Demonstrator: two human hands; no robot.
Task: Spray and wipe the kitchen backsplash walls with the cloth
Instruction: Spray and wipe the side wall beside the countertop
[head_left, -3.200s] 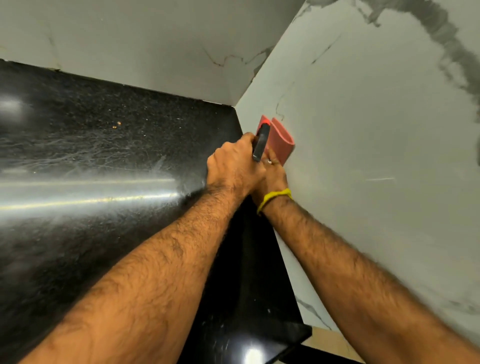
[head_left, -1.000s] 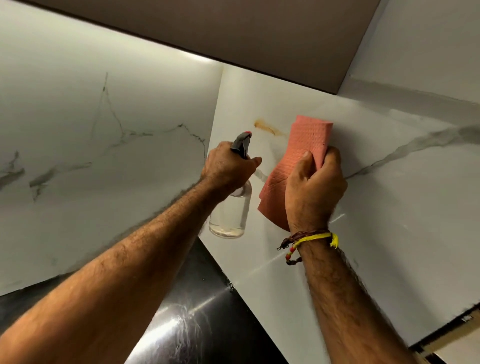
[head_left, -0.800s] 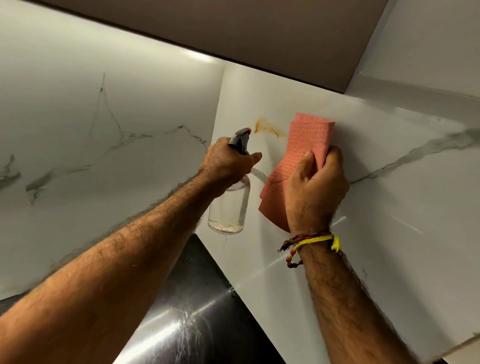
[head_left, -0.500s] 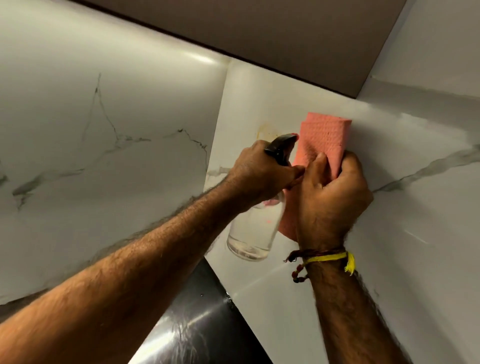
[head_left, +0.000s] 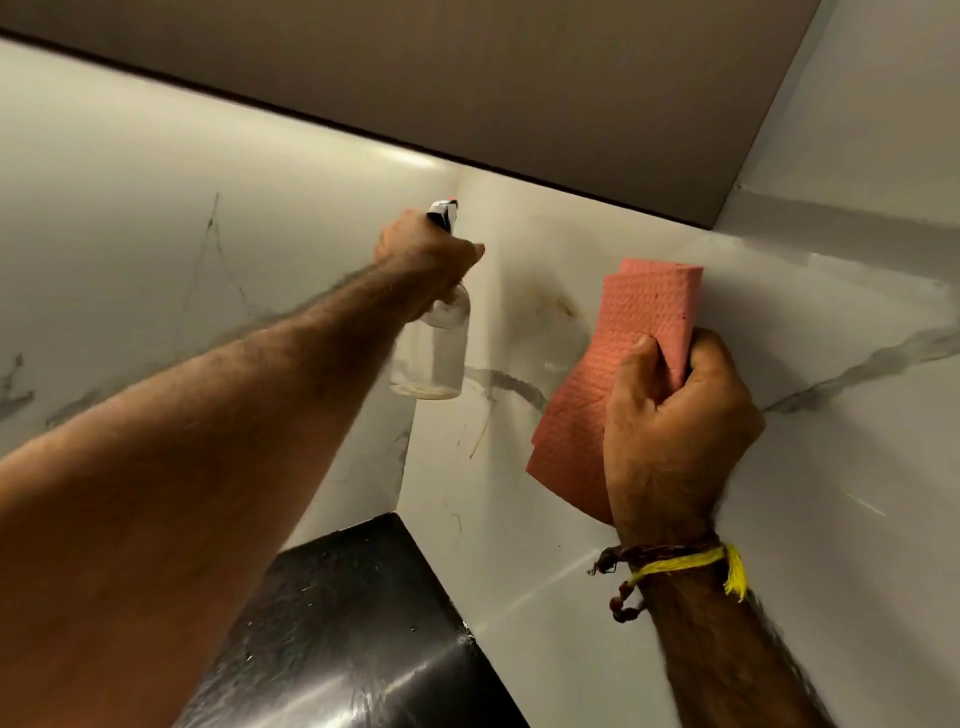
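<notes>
Left hand (head_left: 423, 257) grips the spray bottle (head_left: 434, 345) near the corner, right hand (head_left: 675, 415) clutches the folded cloth (head_left: 636, 332) against the backsplash (head_left: 831, 467) beside the brown stain (head_left: 558, 306): best aim mist squarely at it, then wipe with firm overlapping strokes.

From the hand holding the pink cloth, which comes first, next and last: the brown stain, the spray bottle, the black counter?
Measured from the right hand in the head view:
1. Brown stain, on the wall just left of the cloth.
2. Spray bottle, farther left, held in the left hand.
3. Black counter, down below.
</notes>
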